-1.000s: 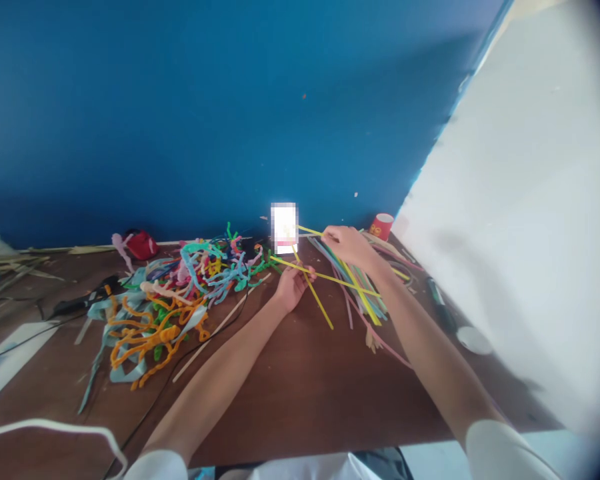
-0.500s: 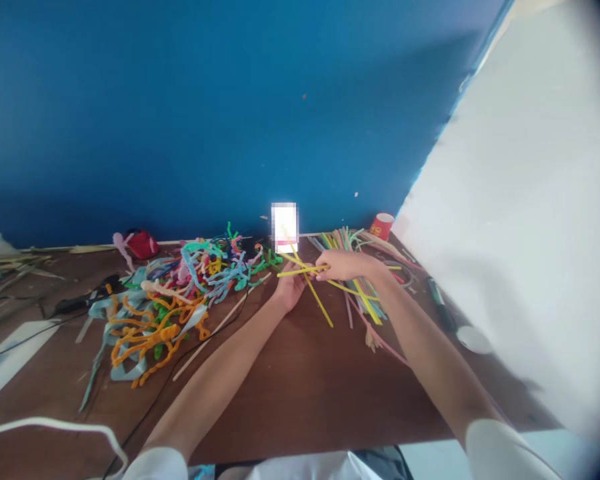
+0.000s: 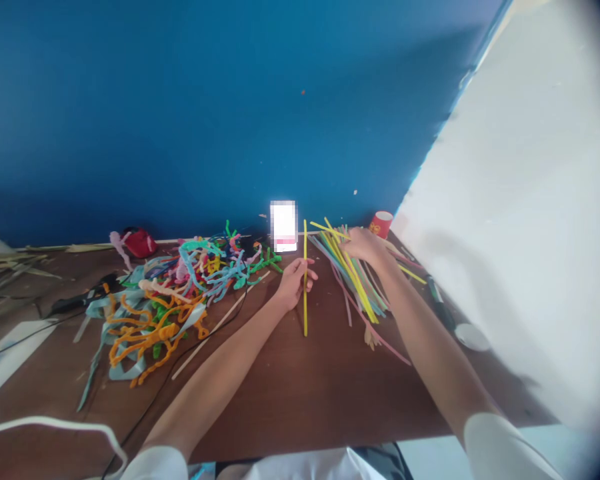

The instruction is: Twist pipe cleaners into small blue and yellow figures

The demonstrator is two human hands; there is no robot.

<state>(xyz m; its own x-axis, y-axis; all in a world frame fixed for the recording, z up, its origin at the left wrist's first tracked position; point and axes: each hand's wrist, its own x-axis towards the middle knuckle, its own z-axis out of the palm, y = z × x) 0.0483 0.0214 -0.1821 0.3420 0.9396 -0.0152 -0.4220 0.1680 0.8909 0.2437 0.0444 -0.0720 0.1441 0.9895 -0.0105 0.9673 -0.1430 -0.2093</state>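
Observation:
My left hand [image 3: 294,283] is closed on a straight yellow pipe cleaner [image 3: 305,313], which points away from me over the table. To the right, my right hand [image 3: 359,244] is closed on another yellow pipe cleaner [image 3: 325,229]; its far end sticks out past my forearm. Directly below that hand lies a loose bundle of pipe cleaners [image 3: 356,283] in yellow, green, pale blue and pink. My right fingertips are partly hidden, so I cannot tell whether they also touch the bundle.
A tangled heap of bent coloured pipe cleaners [image 3: 167,330] covers the left of the brown table [image 3: 280,400]. At the back stand a blurred bright screen [image 3: 283,223] and a red paper cup [image 3: 381,223]. A white disc [image 3: 473,337] lies right; a thin black cable [image 3: 153,403] runs left.
My right hand has moved right and away from my left hand, over the bundle, taking a yellow pipe cleaner along. The crossed yellow stems are apart, and one stays in my left hand.

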